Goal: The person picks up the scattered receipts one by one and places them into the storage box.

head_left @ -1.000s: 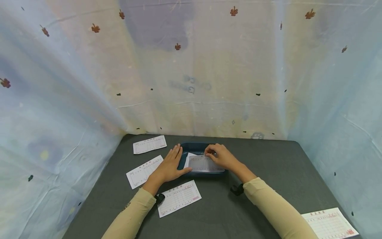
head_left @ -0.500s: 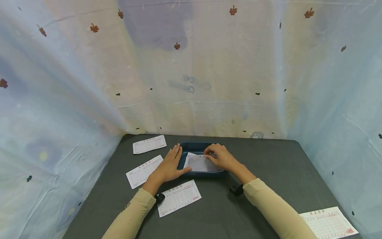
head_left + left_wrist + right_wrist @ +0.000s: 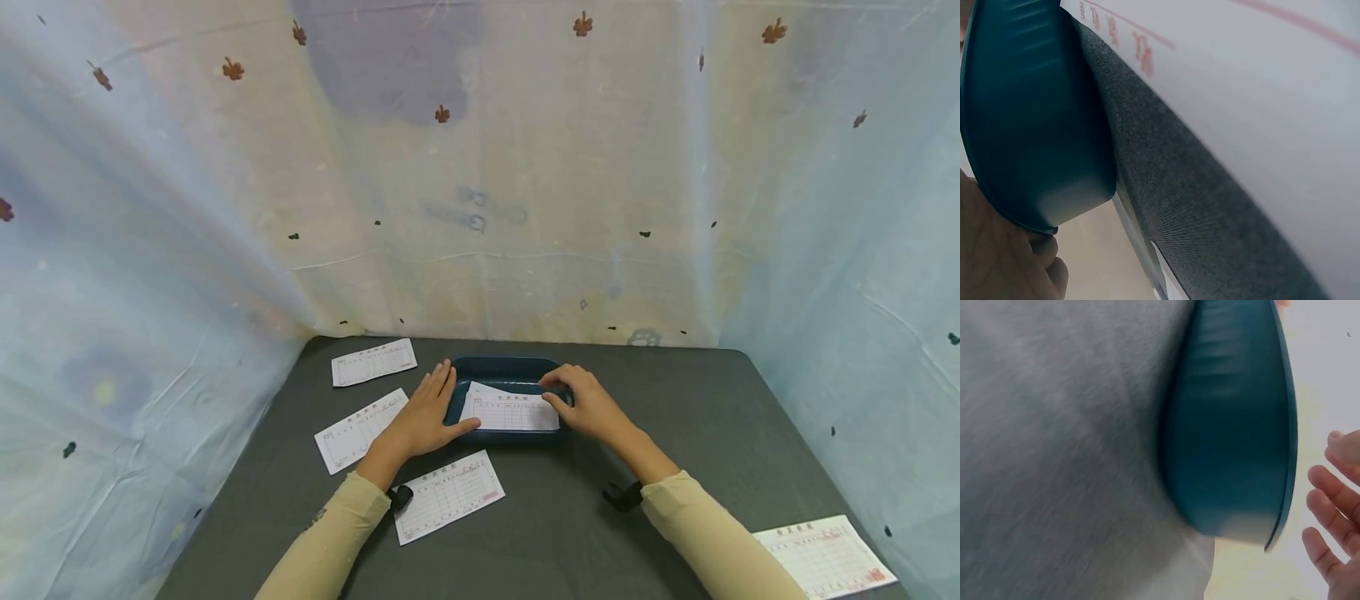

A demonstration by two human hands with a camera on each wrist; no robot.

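Observation:
A dark blue-green tray (image 3: 504, 367) stands on the table, with printed paper slips (image 3: 513, 414) lying flat and slightly fanned inside. Along its left end lies my left hand (image 3: 423, 417), fingers straight and thumb spread toward the front rim. In the left wrist view that hand (image 3: 997, 256) touches the tray's rim beside the outer wall (image 3: 1035, 125). Over the tray's right end hovers my right hand (image 3: 588, 404), with nothing between thumb and fingers. The right wrist view shows its loosely bent, parted fingers (image 3: 1329, 515) just off the tray's rim (image 3: 1288, 437).
Left of the tray lie two printed slips, a far slip (image 3: 373, 362) and a middle slip (image 3: 363, 429) partly behind the left hand. A front slip (image 3: 450, 497) lies near the left wrist. Another sheet (image 3: 832, 554) is by the right sleeve. Patterned curtains (image 3: 480, 192) enclose the dark table (image 3: 675, 417).
My right hand has let go of the top slip, which now lies flat in the tray, and has drawn back to the right with its fingers parting. The left hand stays put.

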